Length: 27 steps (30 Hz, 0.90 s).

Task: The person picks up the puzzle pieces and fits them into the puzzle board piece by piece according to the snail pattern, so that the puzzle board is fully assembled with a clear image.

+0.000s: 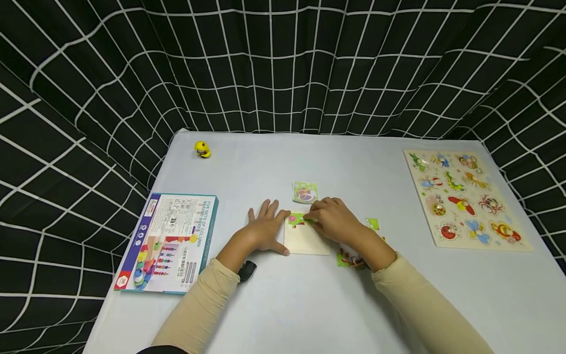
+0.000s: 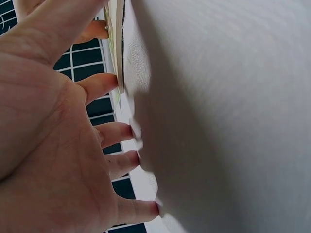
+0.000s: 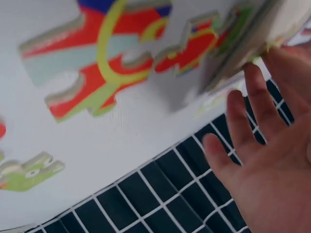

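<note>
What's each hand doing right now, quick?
Left hand: open, fingers spread, touching the wooden board.
Right hand: at the green puzzle piece; grip can't be told.

Mostly green puzzle piece (image 1: 298, 219), cream board (image 1: 307, 241)

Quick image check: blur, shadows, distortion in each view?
Head: mostly sharp; grid lines on the black cloth curve, drape or lens unclear. Left wrist: broad soft shadow beside the left hand on the white tablecloth. Right wrist: nearest red-and-yellow puzzle piece looks soft-edged.
</note>
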### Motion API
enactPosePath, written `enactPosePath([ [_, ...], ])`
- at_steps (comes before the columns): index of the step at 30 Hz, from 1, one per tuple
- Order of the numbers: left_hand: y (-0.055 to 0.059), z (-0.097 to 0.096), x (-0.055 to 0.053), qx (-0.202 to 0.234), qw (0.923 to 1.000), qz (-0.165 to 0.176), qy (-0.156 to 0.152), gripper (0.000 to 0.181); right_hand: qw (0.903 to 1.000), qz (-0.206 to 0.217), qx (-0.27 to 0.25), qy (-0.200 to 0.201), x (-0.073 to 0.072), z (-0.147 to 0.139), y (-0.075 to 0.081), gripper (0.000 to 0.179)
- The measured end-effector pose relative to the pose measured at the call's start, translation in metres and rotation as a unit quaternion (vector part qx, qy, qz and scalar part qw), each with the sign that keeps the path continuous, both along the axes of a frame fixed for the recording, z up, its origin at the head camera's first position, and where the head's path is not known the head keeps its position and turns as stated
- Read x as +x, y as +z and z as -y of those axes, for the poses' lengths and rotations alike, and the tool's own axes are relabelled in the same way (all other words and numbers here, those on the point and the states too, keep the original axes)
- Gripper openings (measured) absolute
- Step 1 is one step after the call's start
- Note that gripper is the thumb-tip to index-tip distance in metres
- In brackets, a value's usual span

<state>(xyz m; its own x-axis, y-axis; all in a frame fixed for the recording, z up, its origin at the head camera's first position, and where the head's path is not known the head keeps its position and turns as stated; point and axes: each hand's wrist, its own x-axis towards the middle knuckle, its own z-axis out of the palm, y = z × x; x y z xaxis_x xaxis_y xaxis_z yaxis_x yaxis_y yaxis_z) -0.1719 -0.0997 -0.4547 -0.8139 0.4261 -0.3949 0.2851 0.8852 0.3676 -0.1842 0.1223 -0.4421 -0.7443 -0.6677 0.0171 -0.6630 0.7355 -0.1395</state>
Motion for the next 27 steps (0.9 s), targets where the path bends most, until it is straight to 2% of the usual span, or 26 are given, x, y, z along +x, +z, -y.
enactPosePath([
  [3,0.000,-0.001,0.000,0.009,0.9999,0.001,0.003,0.105,0.9988,0.049,0.003,0.004,0.000,-0.006,0.007,0.032],
  [6,0.000,0.000,0.003,0.015,0.9999,0.000,0.006,0.105,0.9928,0.114,-0.037,-0.002,0.001,-0.017,0.009,0.038],
  [8,0.000,0.001,0.004,0.018,0.9998,-0.002,0.006,0.104,0.9889,0.130,-0.069,-0.022,0.001,-0.030,0.009,0.041],
  [11,0.001,0.001,0.005,0.021,0.9997,-0.008,0.004,0.103,0.9858,0.113,-0.100,-0.074,0.003,-0.060,0.010,0.041],
  [13,0.002,0.001,0.004,0.022,0.9997,-0.007,0.003,0.104,0.9861,0.090,-0.095,-0.102,0.004,-0.081,0.010,0.040],
  [16,0.003,0.003,0.005,0.023,0.9997,-0.007,0.002,0.103,0.9839,0.083,-0.086,-0.133,0.007,-0.109,0.009,0.038],
  [21,0.005,0.004,0.005,0.019,0.9998,-0.008,-0.002,0.104,0.9832,0.086,-0.072,-0.144,0.013,-0.138,0.004,0.036],
  [27,0.006,0.001,0.005,0.021,0.9997,-0.009,-0.006,0.104,0.9835,0.085,-0.071,-0.143,0.017,-0.148,0.001,0.032],
])
